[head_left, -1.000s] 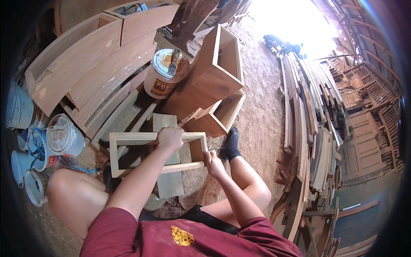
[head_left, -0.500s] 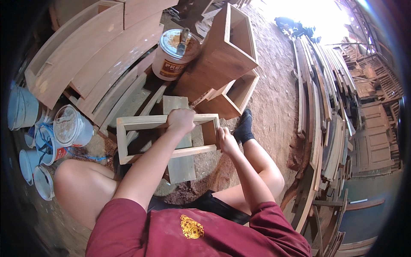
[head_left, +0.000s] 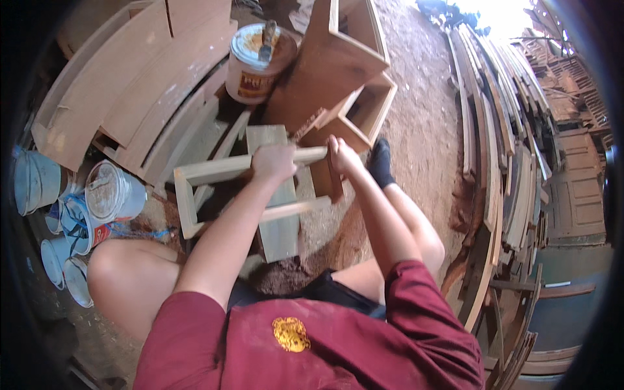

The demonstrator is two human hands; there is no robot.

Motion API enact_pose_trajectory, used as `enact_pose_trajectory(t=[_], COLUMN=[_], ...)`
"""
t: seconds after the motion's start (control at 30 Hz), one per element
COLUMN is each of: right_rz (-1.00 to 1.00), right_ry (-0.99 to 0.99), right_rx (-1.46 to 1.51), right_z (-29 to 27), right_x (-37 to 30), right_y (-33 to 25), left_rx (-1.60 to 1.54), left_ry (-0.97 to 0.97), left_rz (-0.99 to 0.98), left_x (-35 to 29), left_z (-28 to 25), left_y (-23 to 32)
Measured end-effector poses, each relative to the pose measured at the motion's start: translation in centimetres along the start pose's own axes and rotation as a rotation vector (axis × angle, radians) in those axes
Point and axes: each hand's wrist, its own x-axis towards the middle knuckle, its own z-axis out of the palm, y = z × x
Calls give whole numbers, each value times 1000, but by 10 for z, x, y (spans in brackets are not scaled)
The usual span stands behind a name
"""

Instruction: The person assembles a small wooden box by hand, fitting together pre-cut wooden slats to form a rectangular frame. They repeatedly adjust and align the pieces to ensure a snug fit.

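Note:
I hold an open rectangular wooden box frame (head_left: 221, 170) tilted between my knees, its pale edges facing up. My left hand (head_left: 274, 162) is closed around its far long rail. At the frame's far right corner my right hand (head_left: 342, 156) is closed against the reddish-brown end panel (head_left: 329, 181). Whatever lies under its fingers, if anything, is hidden. A grey-brown board (head_left: 279, 224) stretches beneath the frame. Just beyond the right hand stand two larger wooden boxes, a tall one (head_left: 318, 78) and a lower one (head_left: 354, 127).
A white bucket (head_left: 250, 75) with a brush (head_left: 266, 40) on its lid stands beyond the board. Long curved panels (head_left: 130, 78) lean at the far left, near several dirty buckets (head_left: 114, 192). Stacked planks (head_left: 484, 149) line the right side of the dirt floor (head_left: 422, 117).
My right hand has moved away from me along the frame's right end to its far corner. The left hand keeps its hold on the far rail. The whole view has shifted slightly.

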Motion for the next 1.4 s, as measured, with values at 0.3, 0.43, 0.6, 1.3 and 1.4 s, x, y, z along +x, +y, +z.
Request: enact_pose_trajectory(t=[0.3, 0.43, 0.6, 1.3, 1.4], right_rz=[-392, 94, 59, -209, -234], right_ry=[29, -253, -107, -45, -28], right_rx=[-368, -246, 115, -92, 7], right_z=[34, 42, -12, -53, -41], right_x=[-107, -150, -143, -167, -161], right_y=[87, 134, 79, 19, 3], left_rx=[32, 41, 150, -145, -268], left_ry=[-13, -79, -71, 52, 123], left_rz=[-33, -30, 56, -591, -648], left_x=[2, 6, 19, -26, -28], left_z=[1, -13, 6, -22, -25], left_y=[3, 20, -6, -73, -65])
